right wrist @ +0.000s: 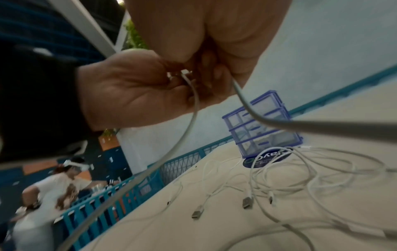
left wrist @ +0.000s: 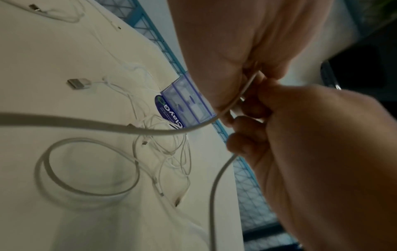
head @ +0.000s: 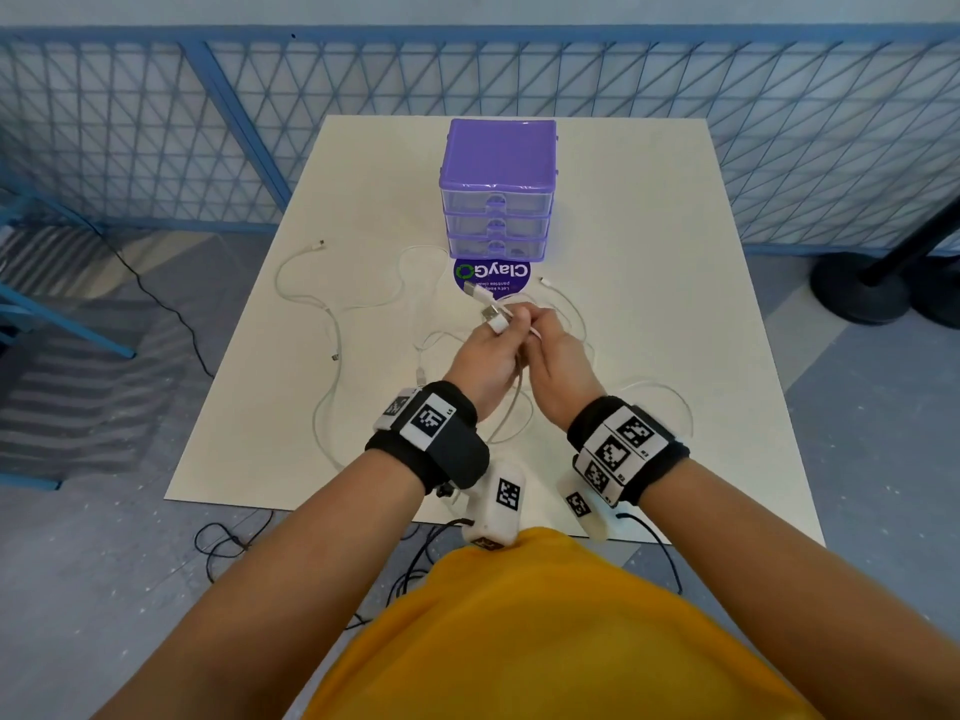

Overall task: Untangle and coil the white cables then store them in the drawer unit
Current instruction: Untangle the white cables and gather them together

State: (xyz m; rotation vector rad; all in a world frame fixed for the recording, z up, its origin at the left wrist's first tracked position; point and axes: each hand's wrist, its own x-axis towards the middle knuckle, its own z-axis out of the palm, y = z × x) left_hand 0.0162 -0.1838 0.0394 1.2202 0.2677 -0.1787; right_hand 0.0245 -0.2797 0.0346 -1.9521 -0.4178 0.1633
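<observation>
Several white cables [head: 332,314] lie tangled across the white table [head: 649,304], in front of the purple drawer unit [head: 497,200] with its three clear drawers closed. Both hands meet above the tangle. My left hand [head: 506,327] grips one white cable near its USB plug [head: 492,318], which sticks out past the fingers. My right hand [head: 537,327] pinches the same cable right beside it. In the left wrist view, the held cable [left wrist: 86,124] sweeps away from the pinch and hangs over the tangle [left wrist: 167,149]. The right wrist view shows the right hand [right wrist: 206,68], the drawer unit [right wrist: 264,132] and loose plugs [right wrist: 197,214].
A round purple ClayGo sticker [head: 491,275] lies at the foot of the drawers. Blue mesh fencing [head: 156,122] runs behind the table. A black stand base [head: 857,293] sits on the floor at the right, black wires [head: 234,537] at the left. Another person [right wrist: 53,186] stands beyond the fence.
</observation>
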